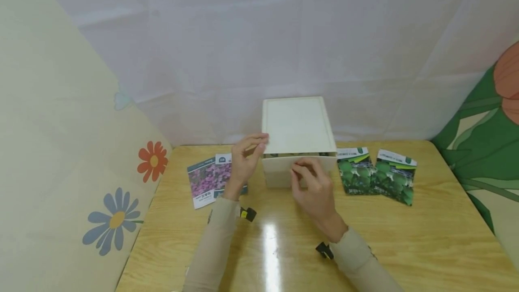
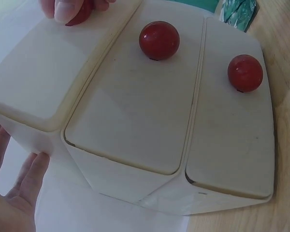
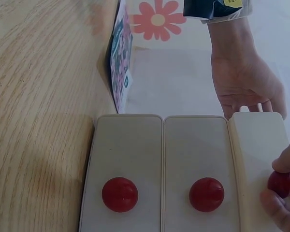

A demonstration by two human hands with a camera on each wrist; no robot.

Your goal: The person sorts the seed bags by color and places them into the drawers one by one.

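Note:
A white mini cabinet (image 1: 298, 125) stands on the table with three stacked drawers, each with a round red knob. Its top drawer (image 1: 279, 165) is pulled out slightly, leaving a narrow gap under the lid with something dark and green inside. My right hand (image 1: 314, 193) pinches the top drawer's red knob (image 3: 282, 183) between thumb and fingers. At the cabinet's left side, my left hand (image 1: 245, 159) touches the upper edge with its fingers extended. The middle knob (image 2: 159, 40) and bottom knob (image 2: 245, 73) are free, their drawers closed.
Left of the cabinet lie packets with pink flowers (image 1: 202, 178), partly behind the left wrist. Two green leafy packets (image 1: 354, 172) lie to its right. A white cloth (image 1: 227, 57) hangs behind the wooden table (image 1: 430, 238). Dark straps (image 1: 324, 250) hang by both wrists.

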